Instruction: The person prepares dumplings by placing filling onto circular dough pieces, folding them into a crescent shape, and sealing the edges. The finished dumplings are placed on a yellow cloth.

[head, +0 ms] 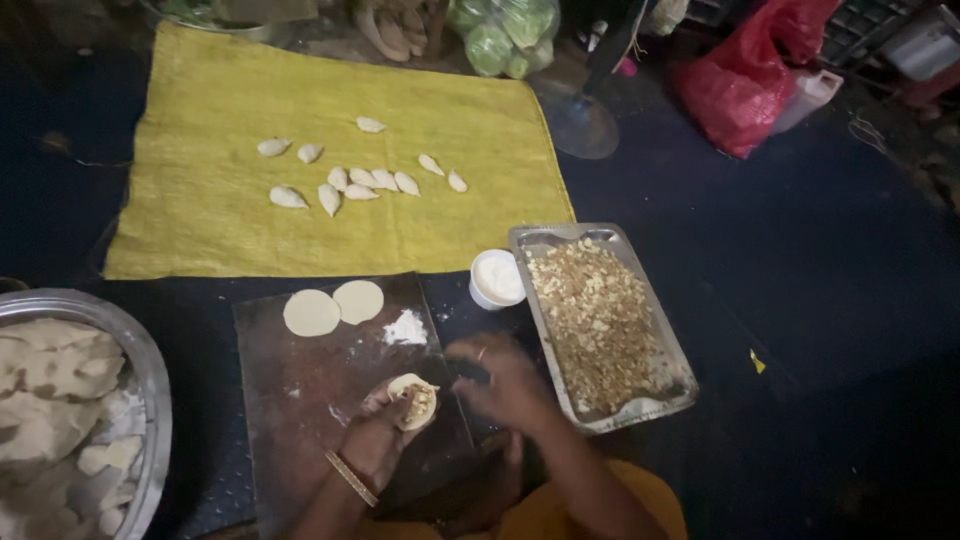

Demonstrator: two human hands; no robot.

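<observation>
Left hand: cupped under a filled dough round; right hand: fingers curled, hold unclear, just right of it; filling tray right; dumplings on far yellow cloth.

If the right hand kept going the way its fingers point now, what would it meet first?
The right hand points left toward the filled dough round cupped in the left hand, so probably that, though depth is unclear.

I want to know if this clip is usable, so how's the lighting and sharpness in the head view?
Head view: dim overall, the floor around falling nearly black; the yellow cloth and filling tray are the best lit; the right hand is dark and soft, likely motion blur; the left hand holding the filled dough round is clearer; edges bow slightly from a wide lens.
</observation>
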